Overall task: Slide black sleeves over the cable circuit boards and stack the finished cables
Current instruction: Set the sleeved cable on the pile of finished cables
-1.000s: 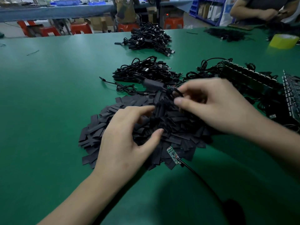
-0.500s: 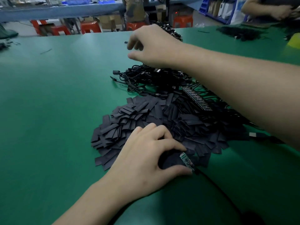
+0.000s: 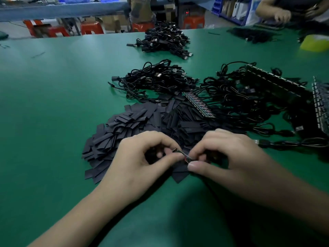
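A small circuit board (image 3: 181, 155) on a black cable is held between both hands at the near edge of a heap of flat black sleeves (image 3: 135, 125). My left hand (image 3: 140, 161) pinches its left end with thumb and forefinger, and something black, perhaps a sleeve, sits inside the curled fingers. My right hand (image 3: 229, 157) pinches the board's right end where the cable joins. Just beyond the sleeves lies a pile of sleeved cables (image 3: 156, 79), and another such pile (image 3: 165, 40) lies farther back.
A tangle of cables with strips of bare boards (image 3: 201, 106) fills the right side, up to board racks (image 3: 322, 106) at the edge. A yellow tape roll (image 3: 315, 42) and another person's hands (image 3: 283, 15) are at the far right. Green mat (image 3: 53, 104) stretches left.
My right hand came back from the far cable pile to the board near me. My left hand, which lay over the board on the mat, has lifted it; both hands pinch it now.
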Available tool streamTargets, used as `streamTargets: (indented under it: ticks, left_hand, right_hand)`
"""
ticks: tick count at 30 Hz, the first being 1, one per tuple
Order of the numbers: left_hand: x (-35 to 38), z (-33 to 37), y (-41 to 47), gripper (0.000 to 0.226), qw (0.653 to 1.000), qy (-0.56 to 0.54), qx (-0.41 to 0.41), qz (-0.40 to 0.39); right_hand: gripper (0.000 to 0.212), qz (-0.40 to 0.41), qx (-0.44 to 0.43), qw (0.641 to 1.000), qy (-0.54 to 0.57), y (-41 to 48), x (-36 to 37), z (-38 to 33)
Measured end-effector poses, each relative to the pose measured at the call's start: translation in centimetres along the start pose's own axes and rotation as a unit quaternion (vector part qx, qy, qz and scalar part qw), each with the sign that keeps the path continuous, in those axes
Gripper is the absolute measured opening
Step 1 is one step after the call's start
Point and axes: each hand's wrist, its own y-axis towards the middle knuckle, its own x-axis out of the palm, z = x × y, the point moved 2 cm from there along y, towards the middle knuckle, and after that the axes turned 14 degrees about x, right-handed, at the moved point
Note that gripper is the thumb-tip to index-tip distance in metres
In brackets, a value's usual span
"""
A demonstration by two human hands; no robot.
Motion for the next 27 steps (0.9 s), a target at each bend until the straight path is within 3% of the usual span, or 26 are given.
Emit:
streamTargets:
  ticks: [3,7,14,19,22,24,27]
  left_hand:
    - [0.0,0.0,-0.1,0.017,1.0,0.009,-0.001,-0.003]
    - [0.3,0.1,0.0,0.038,0.988,0.11,0.056,-0.09]
    - [0.5,0.1,-0.1,0.016,0.99,0.092,0.045,-0.092]
    - [0.0,0.6,0.0,0.007,0.994,0.089,0.043,-0.034]
    - [-0.2,0.8,0.0,0.006,0.999,0.032,0.01,0.014]
    - [-0.1,0.8,0.0,0.008,0.999,-0.017,-0.015,0.035]
    - [0.1,1.0,-0.1,0.01,0.998,-0.034,-0.009,0.046]
  right_hand:
    - [0.012,0.023,-0.001,0.999,0.025,0.2,0.5,-0.2]
    - [0.009,0.042,0.058,0.987,0.144,-0.2,0.1,0.5]
    - [0.009,-0.051,0.12,0.891,0.435,-0.1,0.0,1.1]
    - [0.006,-0.075,0.161,0.862,0.474,0.3,1.1,1.5]
    - [0.021,-0.098,0.156,0.88,0.439,0.0,1.8,1.3]
    - [0.01,-0.101,0.135,0.895,0.413,-0.2,2.1,1.0]
    - [0.022,-0.09,0.132,0.902,0.402,-0.2,2.2,0.9]
